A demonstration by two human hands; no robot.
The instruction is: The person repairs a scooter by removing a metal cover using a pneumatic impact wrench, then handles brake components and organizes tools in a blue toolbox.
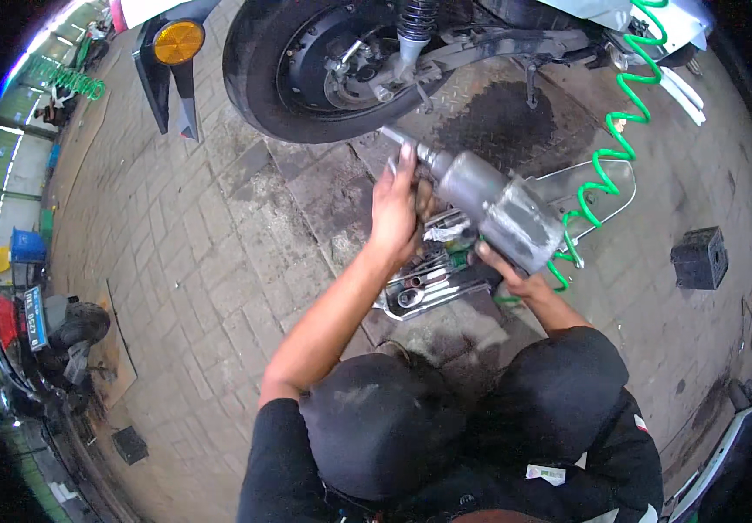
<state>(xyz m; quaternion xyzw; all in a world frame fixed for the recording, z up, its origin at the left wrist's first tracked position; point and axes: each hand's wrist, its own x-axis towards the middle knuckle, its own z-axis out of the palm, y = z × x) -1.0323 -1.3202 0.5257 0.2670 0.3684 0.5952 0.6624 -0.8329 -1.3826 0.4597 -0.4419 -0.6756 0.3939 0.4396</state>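
Note:
A grey air impact wrench (508, 212) is tilted over a metal tool tray (411, 314), its long socket (426, 155) pointing up and left toward a motorcycle's rear wheel (293, 129). At the wrench's rear end, my right hand (513, 275) is closed round the grip, which the body partly hides. My left hand (398, 209) is closed at the front, thumb along the socket and the other fingers curled beneath it. The socket's tip stands apart from the wheel. Spanners (411, 298) and other small tools lie in the tray below my hands.
A green coiled air hose (615, 144) runs from the upper right down beside the wrench. The motorcycle's fender with an orange reflector (179, 42) lies far left of the wheel. A dark box (700, 259) sits at right; another motorcycle (49, 336) stands at left.

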